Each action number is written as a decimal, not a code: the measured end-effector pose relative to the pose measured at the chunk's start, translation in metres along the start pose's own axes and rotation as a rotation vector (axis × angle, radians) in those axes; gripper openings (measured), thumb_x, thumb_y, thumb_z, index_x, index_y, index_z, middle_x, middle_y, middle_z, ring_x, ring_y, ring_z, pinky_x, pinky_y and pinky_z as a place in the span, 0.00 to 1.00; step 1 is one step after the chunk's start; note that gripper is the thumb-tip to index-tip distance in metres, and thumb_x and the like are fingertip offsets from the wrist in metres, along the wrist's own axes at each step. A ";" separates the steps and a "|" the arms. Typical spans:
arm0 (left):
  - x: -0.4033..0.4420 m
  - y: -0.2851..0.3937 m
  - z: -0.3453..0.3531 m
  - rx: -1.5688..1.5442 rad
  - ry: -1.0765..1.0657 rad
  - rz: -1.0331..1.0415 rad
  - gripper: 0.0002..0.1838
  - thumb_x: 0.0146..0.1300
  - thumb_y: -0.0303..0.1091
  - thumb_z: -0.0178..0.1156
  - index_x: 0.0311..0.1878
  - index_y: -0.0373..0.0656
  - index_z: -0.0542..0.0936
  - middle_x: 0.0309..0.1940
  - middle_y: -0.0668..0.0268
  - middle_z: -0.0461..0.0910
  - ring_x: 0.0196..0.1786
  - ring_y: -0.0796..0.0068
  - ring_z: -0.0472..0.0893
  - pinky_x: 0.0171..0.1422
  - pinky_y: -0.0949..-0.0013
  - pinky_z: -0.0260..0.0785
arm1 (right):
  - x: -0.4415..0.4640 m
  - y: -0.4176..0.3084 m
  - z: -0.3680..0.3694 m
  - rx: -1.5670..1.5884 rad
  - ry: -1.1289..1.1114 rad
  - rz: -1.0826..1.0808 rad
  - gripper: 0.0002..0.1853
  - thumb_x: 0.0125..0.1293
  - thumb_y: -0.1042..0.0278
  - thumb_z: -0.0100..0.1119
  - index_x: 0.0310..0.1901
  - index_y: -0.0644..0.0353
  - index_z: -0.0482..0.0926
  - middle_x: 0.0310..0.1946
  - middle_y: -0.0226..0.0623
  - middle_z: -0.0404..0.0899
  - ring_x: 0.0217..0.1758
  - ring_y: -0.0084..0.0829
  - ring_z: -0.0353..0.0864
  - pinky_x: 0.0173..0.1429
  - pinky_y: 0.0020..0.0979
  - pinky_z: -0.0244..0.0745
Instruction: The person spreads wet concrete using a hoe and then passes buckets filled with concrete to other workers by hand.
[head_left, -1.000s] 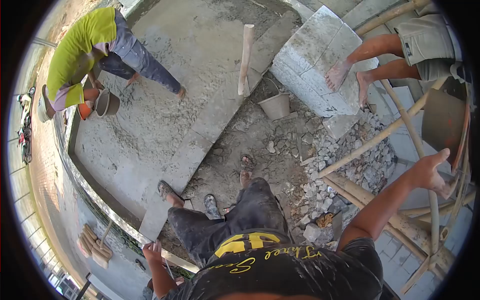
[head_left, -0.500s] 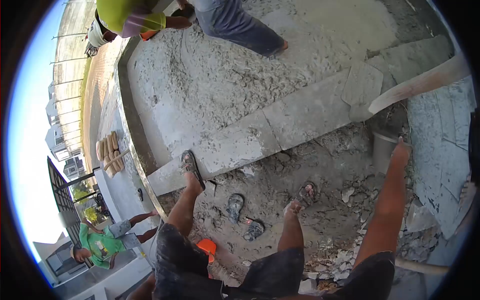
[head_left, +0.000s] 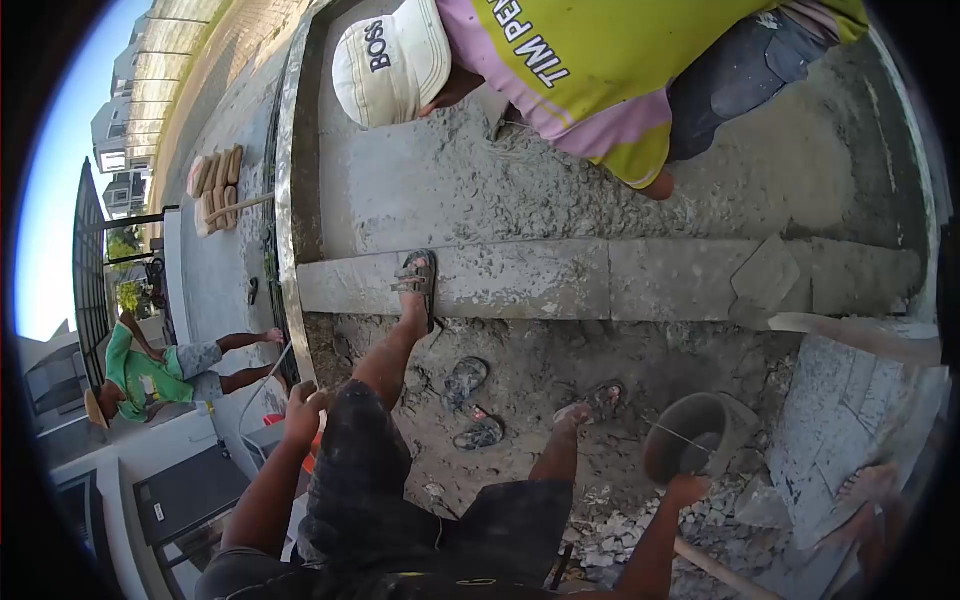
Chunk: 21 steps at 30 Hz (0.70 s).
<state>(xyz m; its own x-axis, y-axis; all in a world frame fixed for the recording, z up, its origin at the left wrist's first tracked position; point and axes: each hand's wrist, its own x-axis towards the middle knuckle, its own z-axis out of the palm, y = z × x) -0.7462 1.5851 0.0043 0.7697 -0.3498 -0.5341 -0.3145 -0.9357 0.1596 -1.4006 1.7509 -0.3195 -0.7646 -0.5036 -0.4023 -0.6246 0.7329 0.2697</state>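
My right hand (head_left: 687,490) is closed at the lower rim of a grey bucket (head_left: 735,425). The bucket is tilted, with its mouth and thin wire handle showing. My left hand (head_left: 305,405) is curled near the wall's edge at the left, beside a thin grey hose (head_left: 262,400); what it holds, if anything, is hidden. One of my sandalled feet rests on the concrete ledge (head_left: 520,280), and the other is on the rough ground below.
A co-worker in a white cap (head_left: 390,65) bends over wet concrete (head_left: 470,200). Another person in green (head_left: 145,365) is at the left. Loose sandals (head_left: 465,382), rubble (head_left: 610,530), a pale block (head_left: 840,420) with someone's bare feet, and a wooden post (head_left: 860,335) surround me.
My right hand has moved from the bamboo poles down to the bucket, which now leans over. The co-worker in yellow-green has come closer and bends lower. The view has turned.
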 end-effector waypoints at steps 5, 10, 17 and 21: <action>-0.023 0.030 0.024 0.345 0.109 0.409 0.33 0.57 0.43 0.64 0.62 0.37 0.68 0.63 0.50 0.69 0.64 0.53 0.70 0.66 0.55 0.62 | -0.122 -0.130 -0.074 0.562 -0.215 -0.061 0.29 0.59 0.66 0.63 0.55 0.81 0.68 0.49 0.65 0.75 0.55 0.60 0.75 0.59 0.47 0.69; 0.018 0.023 -0.002 0.294 0.318 0.453 0.32 0.51 0.41 0.66 0.58 0.39 0.70 0.63 0.48 0.67 0.66 0.47 0.66 0.68 0.51 0.58 | -0.211 -0.335 -0.158 0.812 -0.585 -0.285 0.23 0.59 0.69 0.60 0.54 0.74 0.71 0.50 0.58 0.77 0.55 0.52 0.77 0.56 0.42 0.70; 0.034 0.013 -0.013 0.270 0.247 0.501 0.32 0.47 0.36 0.64 0.57 0.38 0.69 0.63 0.47 0.66 0.65 0.46 0.66 0.68 0.50 0.59 | -0.289 -0.627 -0.222 1.260 -1.085 -0.265 0.33 0.62 0.55 0.65 0.58 0.72 0.64 0.55 0.59 0.73 0.59 0.48 0.75 0.60 0.44 0.71; 0.032 0.019 -0.016 0.248 0.224 0.541 0.31 0.45 0.32 0.65 0.55 0.37 0.70 0.61 0.48 0.69 0.66 0.46 0.66 0.71 0.54 0.58 | -0.276 -0.664 -0.211 0.961 -0.519 -0.175 0.46 0.59 0.43 0.65 0.63 0.75 0.55 0.56 0.59 0.68 0.61 0.50 0.69 0.60 0.48 0.70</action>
<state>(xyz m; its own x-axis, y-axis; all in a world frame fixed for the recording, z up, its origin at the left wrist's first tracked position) -0.7184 1.5559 0.0037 0.5552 -0.7961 -0.2407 -0.7901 -0.5952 0.1465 -0.8086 1.3065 -0.2027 -0.3780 -0.5466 -0.7472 -0.1622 0.8337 -0.5279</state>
